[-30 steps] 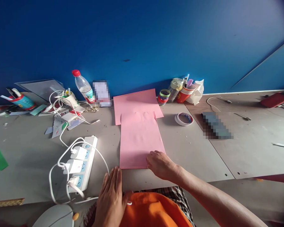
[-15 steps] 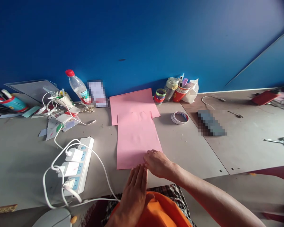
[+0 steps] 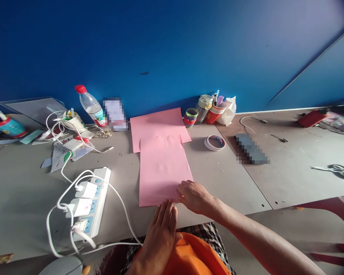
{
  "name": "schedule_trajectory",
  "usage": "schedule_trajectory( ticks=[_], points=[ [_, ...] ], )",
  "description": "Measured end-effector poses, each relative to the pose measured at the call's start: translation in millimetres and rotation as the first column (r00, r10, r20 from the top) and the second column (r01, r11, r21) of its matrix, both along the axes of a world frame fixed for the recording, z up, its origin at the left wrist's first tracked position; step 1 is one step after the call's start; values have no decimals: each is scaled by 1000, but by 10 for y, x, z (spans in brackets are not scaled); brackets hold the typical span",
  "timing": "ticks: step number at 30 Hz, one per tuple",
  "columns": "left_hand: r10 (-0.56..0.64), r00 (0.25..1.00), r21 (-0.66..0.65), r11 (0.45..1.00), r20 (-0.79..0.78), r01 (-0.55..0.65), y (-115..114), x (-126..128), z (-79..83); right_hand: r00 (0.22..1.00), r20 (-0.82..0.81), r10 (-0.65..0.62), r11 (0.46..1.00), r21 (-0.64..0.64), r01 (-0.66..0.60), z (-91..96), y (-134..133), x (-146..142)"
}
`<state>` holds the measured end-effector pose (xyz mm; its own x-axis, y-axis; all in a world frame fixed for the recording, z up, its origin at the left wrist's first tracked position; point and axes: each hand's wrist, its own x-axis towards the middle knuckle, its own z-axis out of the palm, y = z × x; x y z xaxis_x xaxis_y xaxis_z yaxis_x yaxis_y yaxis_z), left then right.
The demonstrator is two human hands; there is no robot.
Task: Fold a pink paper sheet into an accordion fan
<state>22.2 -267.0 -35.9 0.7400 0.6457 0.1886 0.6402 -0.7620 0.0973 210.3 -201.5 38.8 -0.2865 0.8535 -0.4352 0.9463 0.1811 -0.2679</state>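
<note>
A sheet of pink paper [image 3: 162, 168] lies on the table in front of me, its far edge overlapping a second pink sheet [image 3: 157, 126] by the wall. My left hand [image 3: 163, 225] lies flat at the near edge of the front sheet, fingers stretched out together and fingertips at the paper. Curled fingers of my right hand [image 3: 195, 194] close on that sheet's near right corner, just beyond the left fingertips. The right fingertips are partly hidden. A roll of tape [image 3: 215, 143] rests to the right of the paper.
Left of the paper is a white power strip [image 3: 99, 202] with plugs and looping cables. A bottle [image 3: 90, 107] leans behind it. Cups of pens [image 3: 216, 111] stand along the blue wall. To the right lie a dark pixelated object [image 3: 250, 149] and scissors [image 3: 334, 170].
My right hand has shifted slightly right along the paper's near edge, opening a small gap from my left fingertips. The whole view has drifted a little.
</note>
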Motion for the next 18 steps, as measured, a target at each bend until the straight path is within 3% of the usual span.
schedule_trajectory(
  ticks=[18],
  points=[
    [10, 1000, 4, 1000, -28, -10, -1, -5, 59, 1000, 22, -11, 1000, -22, 12, -26, -24, 315]
  ],
)
